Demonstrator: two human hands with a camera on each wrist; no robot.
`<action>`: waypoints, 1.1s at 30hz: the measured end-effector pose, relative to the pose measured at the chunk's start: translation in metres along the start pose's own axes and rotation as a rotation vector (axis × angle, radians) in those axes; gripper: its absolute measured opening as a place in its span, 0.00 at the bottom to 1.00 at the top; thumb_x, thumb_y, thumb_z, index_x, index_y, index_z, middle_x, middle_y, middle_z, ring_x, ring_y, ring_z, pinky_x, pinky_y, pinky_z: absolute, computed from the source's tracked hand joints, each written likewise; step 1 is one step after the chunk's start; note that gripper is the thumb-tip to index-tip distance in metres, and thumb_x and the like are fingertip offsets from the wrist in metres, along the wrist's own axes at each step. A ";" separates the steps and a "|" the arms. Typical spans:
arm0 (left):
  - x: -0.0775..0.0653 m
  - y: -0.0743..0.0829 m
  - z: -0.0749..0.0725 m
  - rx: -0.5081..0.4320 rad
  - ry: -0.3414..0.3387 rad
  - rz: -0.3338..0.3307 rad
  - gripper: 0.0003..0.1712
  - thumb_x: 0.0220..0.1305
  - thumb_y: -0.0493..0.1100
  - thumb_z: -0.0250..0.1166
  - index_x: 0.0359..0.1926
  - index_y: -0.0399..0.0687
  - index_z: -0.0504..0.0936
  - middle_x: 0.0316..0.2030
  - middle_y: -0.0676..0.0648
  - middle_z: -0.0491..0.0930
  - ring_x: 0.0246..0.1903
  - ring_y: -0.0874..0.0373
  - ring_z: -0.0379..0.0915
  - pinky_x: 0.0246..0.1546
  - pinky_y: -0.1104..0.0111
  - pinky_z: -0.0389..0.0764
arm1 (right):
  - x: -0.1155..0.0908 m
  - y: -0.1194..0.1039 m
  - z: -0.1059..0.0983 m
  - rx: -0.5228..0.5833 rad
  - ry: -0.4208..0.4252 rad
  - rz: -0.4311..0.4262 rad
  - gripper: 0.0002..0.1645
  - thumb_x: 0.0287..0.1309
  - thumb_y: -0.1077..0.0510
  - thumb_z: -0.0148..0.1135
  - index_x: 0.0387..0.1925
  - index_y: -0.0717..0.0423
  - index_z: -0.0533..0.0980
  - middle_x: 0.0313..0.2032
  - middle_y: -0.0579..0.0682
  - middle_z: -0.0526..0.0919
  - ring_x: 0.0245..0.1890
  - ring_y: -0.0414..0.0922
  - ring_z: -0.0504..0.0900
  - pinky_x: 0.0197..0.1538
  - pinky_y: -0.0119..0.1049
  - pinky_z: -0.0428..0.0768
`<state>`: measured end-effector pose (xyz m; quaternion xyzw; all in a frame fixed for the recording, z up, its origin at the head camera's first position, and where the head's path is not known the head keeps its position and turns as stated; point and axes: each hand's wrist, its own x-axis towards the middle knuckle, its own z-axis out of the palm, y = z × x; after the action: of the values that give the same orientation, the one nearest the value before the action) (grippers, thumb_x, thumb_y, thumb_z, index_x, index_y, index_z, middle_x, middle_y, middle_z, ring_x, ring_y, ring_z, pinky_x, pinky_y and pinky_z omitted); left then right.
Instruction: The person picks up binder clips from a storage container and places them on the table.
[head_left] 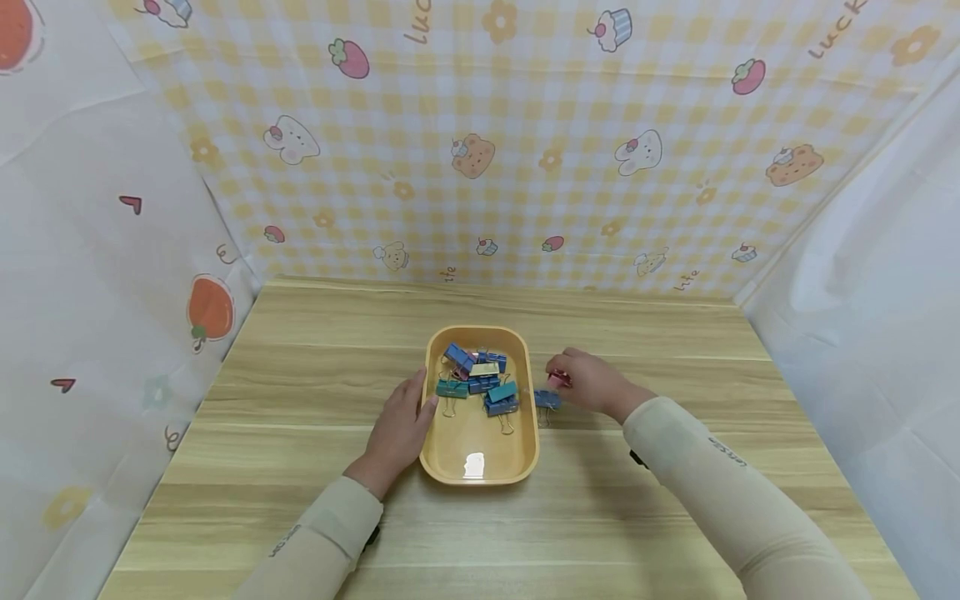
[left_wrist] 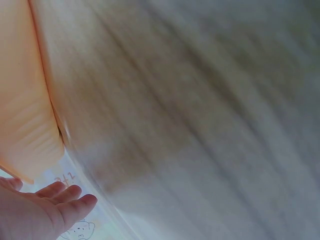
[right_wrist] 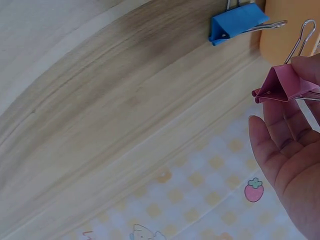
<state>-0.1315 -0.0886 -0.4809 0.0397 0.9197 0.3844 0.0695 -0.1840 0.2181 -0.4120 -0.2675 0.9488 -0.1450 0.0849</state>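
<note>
A pink binder clip [right_wrist: 285, 82] is pinched between the thumb and fingers of my right hand [head_left: 592, 383], just right of the tray. Below that hand, a blue binder clip [head_left: 547, 399] lies on the table close to the tray's right wall. My left hand [head_left: 399, 427] rests along the left side of the yellow tray [head_left: 480, 467], thumb at the rim. In the left wrist view its fingers [left_wrist: 75, 207] are fairly straight beside the outer wall. Inside the tray lie several binder clips, among them a teal one [head_left: 452, 389], a pale yellow one [head_left: 483, 369] and several blue ones.
The wood-grain table [head_left: 315, 358] extends on both sides of the tray. A yellow checked cloth [head_left: 420, 183] with cartoon prints hangs behind it. White cloths [head_left: 885, 250] hang along the left and right sides.
</note>
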 end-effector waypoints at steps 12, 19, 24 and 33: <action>0.001 -0.002 0.002 0.002 0.000 -0.008 0.36 0.75 0.53 0.46 0.76 0.48 0.47 0.70 0.34 0.57 0.68 0.37 0.55 0.65 0.44 0.61 | -0.009 0.018 0.009 -0.002 -0.012 0.014 0.05 0.56 0.65 0.65 0.36 0.58 0.78 0.30 0.47 0.75 0.31 0.42 0.71 0.37 0.37 0.75; 0.002 -0.003 0.003 0.003 0.001 -0.002 0.35 0.76 0.53 0.46 0.76 0.48 0.47 0.70 0.34 0.56 0.68 0.37 0.54 0.65 0.44 0.60 | -0.011 0.026 0.015 0.003 -0.026 0.045 0.06 0.56 0.64 0.66 0.36 0.58 0.78 0.30 0.47 0.74 0.31 0.42 0.71 0.37 0.38 0.75; 0.002 -0.003 0.003 -0.002 0.004 0.001 0.35 0.76 0.52 0.46 0.76 0.48 0.48 0.70 0.34 0.56 0.68 0.36 0.54 0.65 0.44 0.60 | -0.014 0.030 0.019 -0.005 -0.023 0.031 0.03 0.58 0.63 0.64 0.33 0.56 0.77 0.27 0.45 0.72 0.29 0.41 0.69 0.36 0.36 0.72; 0.001 -0.002 0.002 -0.006 0.002 0.011 0.35 0.76 0.53 0.45 0.76 0.47 0.48 0.70 0.34 0.56 0.68 0.36 0.55 0.65 0.44 0.60 | -0.017 0.033 0.025 -0.021 -0.029 0.006 0.04 0.58 0.63 0.64 0.30 0.53 0.76 0.26 0.44 0.70 0.29 0.40 0.67 0.34 0.34 0.69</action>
<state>-0.1326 -0.0885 -0.4840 0.0442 0.9184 0.3876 0.0664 -0.1796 0.2482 -0.4444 -0.2674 0.9498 -0.1309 0.0964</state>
